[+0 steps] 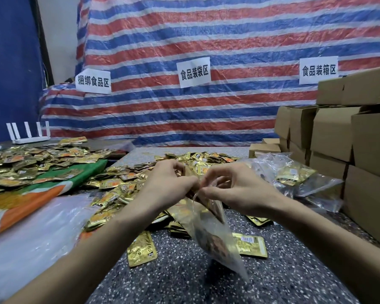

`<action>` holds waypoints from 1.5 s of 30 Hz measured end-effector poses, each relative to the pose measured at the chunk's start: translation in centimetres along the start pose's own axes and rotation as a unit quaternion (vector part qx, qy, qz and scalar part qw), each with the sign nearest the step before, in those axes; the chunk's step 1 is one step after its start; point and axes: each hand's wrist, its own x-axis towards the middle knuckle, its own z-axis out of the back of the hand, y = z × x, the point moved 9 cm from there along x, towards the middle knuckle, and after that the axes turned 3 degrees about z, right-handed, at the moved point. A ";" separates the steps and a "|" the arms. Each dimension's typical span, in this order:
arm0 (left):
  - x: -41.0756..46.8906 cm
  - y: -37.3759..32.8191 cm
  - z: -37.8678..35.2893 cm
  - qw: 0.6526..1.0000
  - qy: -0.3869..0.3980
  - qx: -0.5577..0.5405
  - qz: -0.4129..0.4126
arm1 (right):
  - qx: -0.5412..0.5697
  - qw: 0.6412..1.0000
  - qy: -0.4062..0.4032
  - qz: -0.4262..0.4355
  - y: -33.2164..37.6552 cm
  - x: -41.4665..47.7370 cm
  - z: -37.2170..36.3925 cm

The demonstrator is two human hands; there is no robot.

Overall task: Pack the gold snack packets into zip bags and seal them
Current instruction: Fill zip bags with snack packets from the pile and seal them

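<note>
Zip bag [213, 235], holding gold packets [216, 245], hangs mouth-up over the tabletop's [184, 281] near middle, long axis slanting toward the near edge, its mouth pinched between fingers [185, 182] of left hand [169, 183] and right hand [237, 186], both equally near.

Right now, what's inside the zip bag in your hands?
Gold packets show through the clear zip bag, blurred, so their count is unclear. The left hand and right hand pinch its mouth, hiding the seal.
</note>
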 end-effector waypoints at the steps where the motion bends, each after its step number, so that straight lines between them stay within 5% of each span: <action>1: 0.5 -0.1 -0.3 1.000 -0.004 0.030 0.001 | -0.007 1.000 -0.012 0.003 0.0 0.1 0.1; 5: 1.4 0.3 -1.6 0.986 0.044 0.161 0.001 | -0.031 0.996 -0.085 -0.003 -0.7 -0.1 1.2; 11: -0.5 0.6 -3.2 0.960 0.173 0.215 -0.056 | -0.112 0.983 -0.148 -0.008 -0.9 -0.9 1.6; 16: -0.2 -0.9 -2.4 0.965 0.143 0.192 -0.111 | -0.155 0.974 -0.166 0.000 0.4 -0.9 2.1; 22: 1.1 -3.3 0.0 0.958 0.102 0.183 -0.195 | -0.226 0.974 -0.005 -0.006 0.8 -0.9 2.4; 29: 0.8 -2.8 0.9 0.950 0.149 0.204 -0.183 | -0.283 0.952 0.117 -0.021 -0.8 -0.4 2.2; 36: 1.0 -2.3 4.1 0.987 0.095 0.046 -0.123 | -0.326 0.944 0.053 -0.013 -1.1 -0.1 4.0; 45: 1.5 2.7 4.9 0.983 0.101 -0.155 0.020 | -0.120 0.992 -0.013 -0.037 -1.6 -0.2 6.2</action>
